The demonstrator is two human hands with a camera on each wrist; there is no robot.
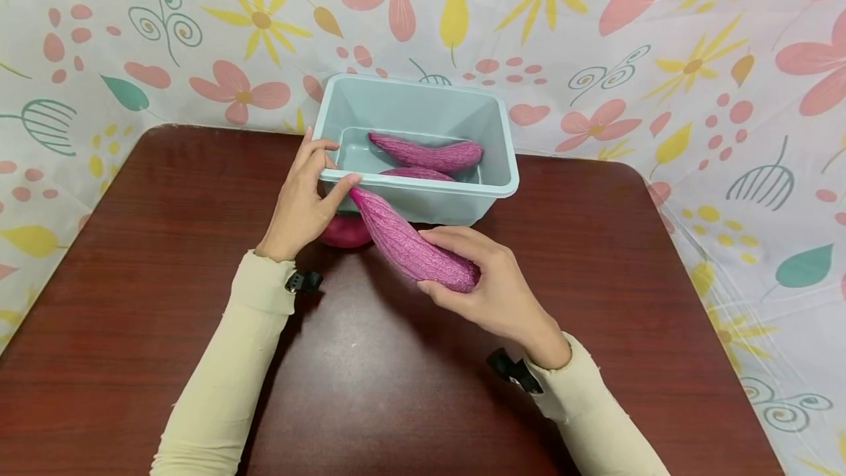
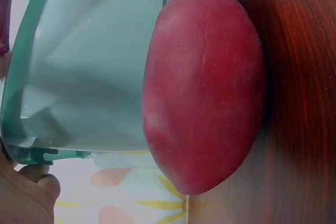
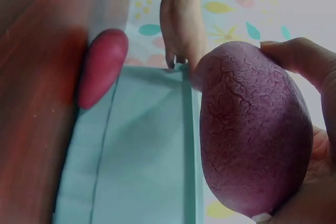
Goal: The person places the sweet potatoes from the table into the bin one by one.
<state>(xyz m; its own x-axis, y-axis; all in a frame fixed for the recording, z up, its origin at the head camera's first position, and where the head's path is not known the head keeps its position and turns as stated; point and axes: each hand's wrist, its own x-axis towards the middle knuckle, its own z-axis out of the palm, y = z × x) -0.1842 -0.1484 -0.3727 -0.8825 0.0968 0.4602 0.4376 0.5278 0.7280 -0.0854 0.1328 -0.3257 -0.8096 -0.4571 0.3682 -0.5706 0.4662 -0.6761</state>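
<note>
My right hand (image 1: 492, 281) grips the thick end of a wrinkled purple sweet potato (image 1: 416, 241), thumb on one side and fingers on the other. The sweet potato slants in front of the pale blue plastic bin (image 1: 436, 200), its thin tip at the front rim near my left thumb. With my left hand (image 1: 300, 197) I hold the bin's front left corner, thumb over the front rim and fingers at the left rim. Inside the bin lie two more purple sweet potatoes (image 1: 432, 153), the nearer partly hidden by the front wall.
A smooth dark red oval, mango-like thing (image 2: 205, 87) lies on the table against the bin's front wall, below my left hand. The brown wooden table (image 1: 357, 388) carries the bin near its back edge. Behind it hangs a flower-patterned cloth (image 1: 489, 13).
</note>
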